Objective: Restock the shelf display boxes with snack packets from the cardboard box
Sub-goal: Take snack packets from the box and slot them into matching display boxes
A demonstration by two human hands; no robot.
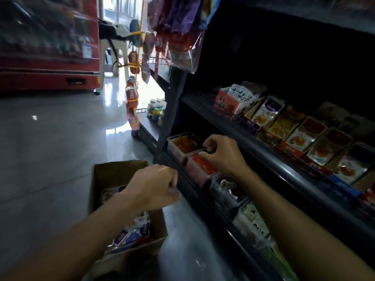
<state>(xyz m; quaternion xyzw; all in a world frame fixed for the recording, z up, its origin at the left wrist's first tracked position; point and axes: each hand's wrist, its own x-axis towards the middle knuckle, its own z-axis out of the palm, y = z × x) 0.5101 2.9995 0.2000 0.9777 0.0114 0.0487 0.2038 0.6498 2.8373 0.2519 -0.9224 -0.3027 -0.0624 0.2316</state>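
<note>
Low on the dark shelf unit [269, 126], the right hand [222, 154] reaches into the bottom tier, its fingers curled and pinching the top edge of a red snack packet [203, 164] that stands in a pinkish display box [195, 173] at the shelf's front edge. Just to the left of it, at the shelf's left end, another display box [179, 146] holds orange packets. To the right along the same tier sit boxes of dark and pale packets, blurred and hard to read.

The left hand [156, 184] hangs over the cardboard box [101, 179], between that box and the shelf's front edge. Its fingers are curled round something small and pale; what it is cannot be told from here.

That cardboard box stands open on the grey tiled floor [50, 142], close to the foot of the shelf, with white, blue and purple snack packets [134, 234] lying inside.

On the tier above, a row of tilted display boxes [284, 126] shows packets in white, purple, yellow and red. Strings of packets [132, 98] hang at the shelf's left end, and a red cabinet [48, 43] stands across the floor.
</note>
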